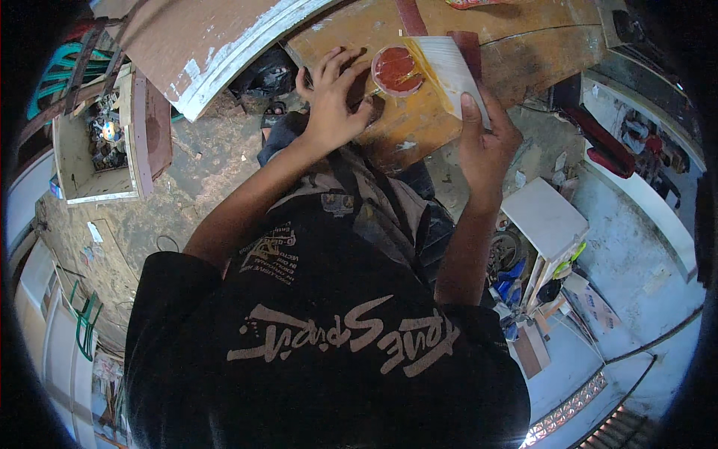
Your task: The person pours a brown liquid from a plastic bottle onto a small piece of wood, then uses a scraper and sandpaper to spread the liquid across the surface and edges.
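My right hand (pixel 482 138) grips a thin white board (pixel 452 71) by its lower right edge, thumb on the face turned to me. A glossy amber smear runs along the board's left edge. Just left of it, a round tub (pixel 398 71) with a reddish-brown surface and yellowish streaks stands on the wooden tabletop (pixel 407 123). The board's edge overlaps the tub's rim in this view; I cannot tell if they touch. My left hand (pixel 333 97) is spread over the tabletop's near left edge, beside the tub, with nothing seen held in it.
Reddish-brown strips (pixel 410 16) lie on the tabletop behind the board. A pale, white-edged panel (pixel 217 45) juts in at the upper left. On the floor left stands an open wooden box (pixel 101 183) of odds and ends. A small white-topped stand (pixel 544 218) is at the right.
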A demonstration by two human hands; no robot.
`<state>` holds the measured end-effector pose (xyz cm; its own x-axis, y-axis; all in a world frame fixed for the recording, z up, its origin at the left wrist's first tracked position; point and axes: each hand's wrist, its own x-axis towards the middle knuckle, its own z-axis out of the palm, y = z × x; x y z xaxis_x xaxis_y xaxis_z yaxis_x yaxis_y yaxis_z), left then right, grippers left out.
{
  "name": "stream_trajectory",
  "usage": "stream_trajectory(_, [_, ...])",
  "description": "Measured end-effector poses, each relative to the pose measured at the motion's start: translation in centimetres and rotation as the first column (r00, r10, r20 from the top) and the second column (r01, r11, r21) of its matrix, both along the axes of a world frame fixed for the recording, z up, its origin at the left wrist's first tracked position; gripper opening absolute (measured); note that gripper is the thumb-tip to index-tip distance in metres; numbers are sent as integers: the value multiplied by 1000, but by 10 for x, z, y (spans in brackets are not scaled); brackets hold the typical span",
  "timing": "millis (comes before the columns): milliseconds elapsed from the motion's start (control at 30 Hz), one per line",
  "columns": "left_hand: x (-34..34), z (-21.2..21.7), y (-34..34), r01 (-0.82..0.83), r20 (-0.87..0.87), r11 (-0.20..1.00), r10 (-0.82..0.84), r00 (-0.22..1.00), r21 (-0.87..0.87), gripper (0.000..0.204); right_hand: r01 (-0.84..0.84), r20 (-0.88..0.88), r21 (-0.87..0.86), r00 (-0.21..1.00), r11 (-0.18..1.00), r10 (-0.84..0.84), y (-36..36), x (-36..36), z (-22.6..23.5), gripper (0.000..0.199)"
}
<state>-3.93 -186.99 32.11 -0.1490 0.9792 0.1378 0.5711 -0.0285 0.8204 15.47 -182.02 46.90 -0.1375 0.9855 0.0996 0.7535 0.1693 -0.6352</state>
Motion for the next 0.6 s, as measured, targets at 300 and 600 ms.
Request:
stream_trajectory(300, [4, 17, 24, -19, -197, 999, 12, 980, -36, 98, -28, -63, -34, 998, 999, 26, 9, -12, -5, 25])
stream_trajectory(600, [-22, -2, 28, -13, -175, 996, 28, 984, 84, 66, -205, -55, 12, 977, 979, 206, 15, -23, -21, 25])
